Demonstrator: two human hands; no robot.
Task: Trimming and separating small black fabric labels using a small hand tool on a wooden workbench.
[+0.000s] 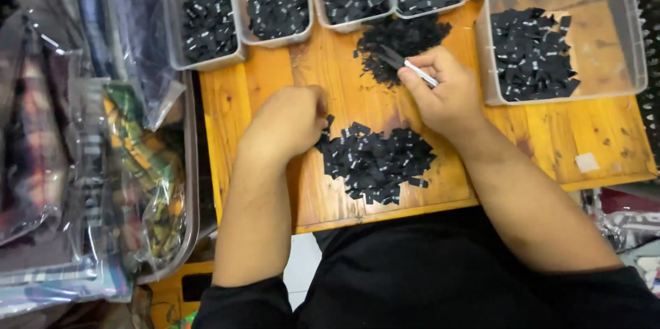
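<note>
The right hand (443,92) pinches a small pair of tweezers (412,66) between thumb and fingers, its long axis running from the hand up and to the left, tip over the farther pile of black tags (399,44). The left hand (292,119) is curled with fingertips at the edge of the nearer pile of black tags (375,160); whether it holds one I cannot tell. The tags are tiny black rectangles with white marks, lying on a wooden board (344,88). Clear plastic tubs (275,2) along the far edge hold more tags, and a larger clear tub (622,40) stands right. Clear bags of patterned fabric (137,157) lie left.
</note>
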